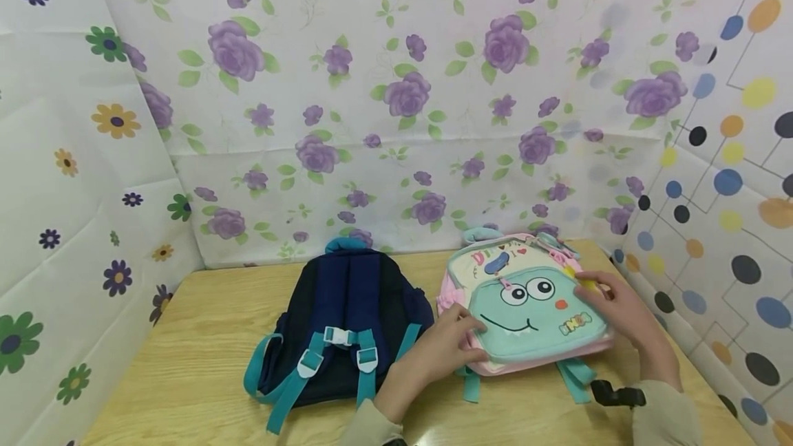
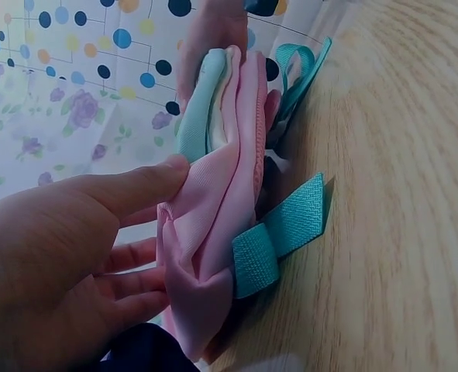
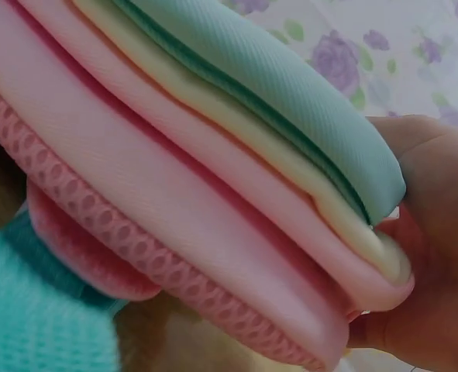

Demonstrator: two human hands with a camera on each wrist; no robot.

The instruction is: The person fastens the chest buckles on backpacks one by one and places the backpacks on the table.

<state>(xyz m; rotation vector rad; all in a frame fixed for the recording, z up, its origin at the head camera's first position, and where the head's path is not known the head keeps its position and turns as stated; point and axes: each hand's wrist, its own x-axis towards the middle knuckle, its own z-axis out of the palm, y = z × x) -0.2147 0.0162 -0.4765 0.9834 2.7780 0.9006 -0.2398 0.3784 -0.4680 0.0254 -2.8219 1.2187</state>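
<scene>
A small pink and mint-green backpack (image 1: 526, 305) with a cartoon face of big eyes and a smile lies front up on the wooden table. At its left side my left hand (image 1: 442, 346) touches the edge. In the left wrist view the thumb rests by the mint front pocket, and fairly straight fingers lie against the pink side (image 2: 205, 209). My right hand (image 1: 622, 308) grips the opposite side; part of it shows behind the pink back edge. In the right wrist view the layered edge (image 3: 213, 155) of the bag hides most of those fingers.
A navy backpack (image 1: 347, 294) with teal straps and white buckles lies left of the pink one, straps up. Teal straps (image 1: 576, 377) stick out below the pink bag. Flower-printed sheets (image 1: 372, 122) stand behind, with a dotted sheet (image 1: 731, 281) at the right.
</scene>
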